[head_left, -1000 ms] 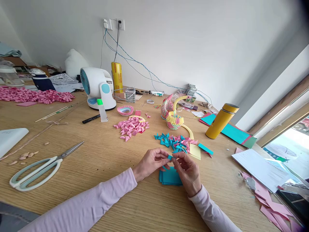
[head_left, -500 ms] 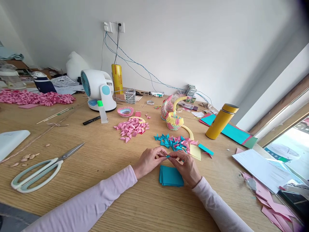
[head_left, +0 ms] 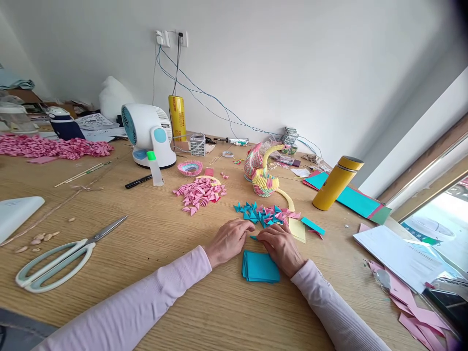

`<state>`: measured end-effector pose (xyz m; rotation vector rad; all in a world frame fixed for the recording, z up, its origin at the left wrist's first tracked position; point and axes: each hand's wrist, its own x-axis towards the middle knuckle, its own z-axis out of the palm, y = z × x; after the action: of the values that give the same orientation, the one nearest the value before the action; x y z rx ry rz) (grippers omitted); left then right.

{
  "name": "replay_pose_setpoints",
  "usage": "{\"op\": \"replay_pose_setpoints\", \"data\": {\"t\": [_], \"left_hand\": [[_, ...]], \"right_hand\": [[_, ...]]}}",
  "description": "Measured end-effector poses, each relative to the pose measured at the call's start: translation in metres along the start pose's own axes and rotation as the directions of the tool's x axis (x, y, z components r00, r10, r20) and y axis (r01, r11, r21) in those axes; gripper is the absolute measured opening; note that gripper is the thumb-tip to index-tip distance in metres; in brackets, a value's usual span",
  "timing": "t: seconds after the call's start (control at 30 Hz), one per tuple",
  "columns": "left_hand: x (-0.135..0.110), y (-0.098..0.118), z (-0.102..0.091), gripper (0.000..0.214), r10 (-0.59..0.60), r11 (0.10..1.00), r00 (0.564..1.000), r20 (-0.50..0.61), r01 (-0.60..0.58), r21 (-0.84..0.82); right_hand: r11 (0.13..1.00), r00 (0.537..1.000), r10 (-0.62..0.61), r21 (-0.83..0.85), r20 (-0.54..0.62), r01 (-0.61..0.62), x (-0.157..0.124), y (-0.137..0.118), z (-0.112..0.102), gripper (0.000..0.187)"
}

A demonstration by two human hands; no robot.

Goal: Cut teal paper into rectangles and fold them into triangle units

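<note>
Over the wooden table, my right hand (head_left: 282, 247) is closed, palm down, with a small folded blue paper piece (head_left: 253, 238) pinched at its fingertips. To the left, my left hand (head_left: 229, 241) has its fingers curled together; its fingertips are close to the piece, and nothing shows in them. Its thumb is mostly hidden. Just below the hands lies a stack of blue paper rectangles (head_left: 260, 267), partly covered by my right hand. Beyond them is a pile of folded blue and pink paper triangles (head_left: 268, 214), beside a pale yellow paper sheet (head_left: 297, 230).
A heap of pink folded pieces (head_left: 199, 192) and paper swan-like figures (head_left: 265, 178) stand further back. Scissors (head_left: 69, 256) lie at left. A yellow flask (head_left: 336, 185) stands at right, near white sheets (head_left: 398, 256) and pink strips. A white fan (head_left: 149, 134) is at the back.
The two hands were pinching the blue piece together. Now my left fingertips have come away from it, and both hands have turned palm down with the piece at my right fingertips.
</note>
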<state>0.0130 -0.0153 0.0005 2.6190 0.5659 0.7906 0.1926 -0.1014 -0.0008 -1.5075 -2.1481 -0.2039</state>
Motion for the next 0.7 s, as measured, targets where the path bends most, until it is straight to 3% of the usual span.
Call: {"op": "replay_pose_setpoints", "data": {"t": [0.27, 0.7], "left_hand": [[-0.005, 0.000, -0.001, 0.054, 0.053, 0.995, 0.999, 0.005, -0.052, -0.083], [-0.008, 0.011, -0.003, 0.049, 0.042, 0.999, 0.998, 0.037, -0.043, 0.025]], "right_hand": [[1.000, 0.999, 0.002, 0.004, 0.048, -0.002, -0.003, -0.005, -0.004, 0.024], [0.998, 0.995, 0.042, 0.031, 0.092, -0.045, -0.005, -0.008, -0.007, 0.042]]}}
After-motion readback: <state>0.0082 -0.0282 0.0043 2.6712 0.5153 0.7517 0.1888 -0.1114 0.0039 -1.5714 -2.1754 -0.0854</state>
